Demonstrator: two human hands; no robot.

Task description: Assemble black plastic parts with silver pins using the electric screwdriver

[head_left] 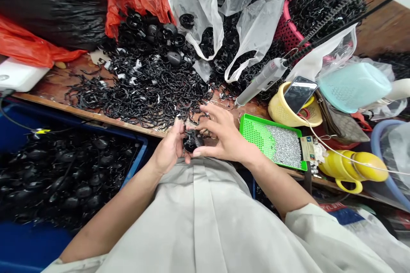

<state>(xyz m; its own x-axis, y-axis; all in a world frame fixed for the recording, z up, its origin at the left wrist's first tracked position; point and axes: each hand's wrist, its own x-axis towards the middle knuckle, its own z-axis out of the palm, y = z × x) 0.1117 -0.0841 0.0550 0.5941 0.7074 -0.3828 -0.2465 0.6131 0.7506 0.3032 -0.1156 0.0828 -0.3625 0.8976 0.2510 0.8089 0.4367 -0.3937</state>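
Left hand [169, 147] curled around a small black part [191, 140], thumb up at twelve o'clock of it, pinching it from nine o'clock; right hand [221, 134] closed in from three o'clock, fingers spread over the top, fingertips pressing on the same part. Part held just off the table edge [96, 115], over the lap, at six o'clock of the heap of black wire clips [144, 89]. Hard to tell which small piece goes where between the fingers: too dark, too hidden. Likely slip: part or a clip popping out of the pinch and dropping past the edge into the lap or down between the knees, since nothing sits beneath but cloth. Springy wire under thumb pressure apt to snap sideways and sting a fingertip. At three o'clock of the right hand, just beside the wrist, a green tray [256, 134] of tiny grey bits; a careless elbow or wrist sweep apt to tip it off the edge and scatter the lot. Driver [261, 81] lying at one o'clock with its cord taut overhead, liable to be dragged by a reaching arm. Phone [299, 94] propped in the yellow cup [278, 113] at two o'clock, loosely leaned, apt to topple if jogged. Blue bin [137, 153] of finished black pieces at eight o'clock, near enough for a dropped part to get lost in.
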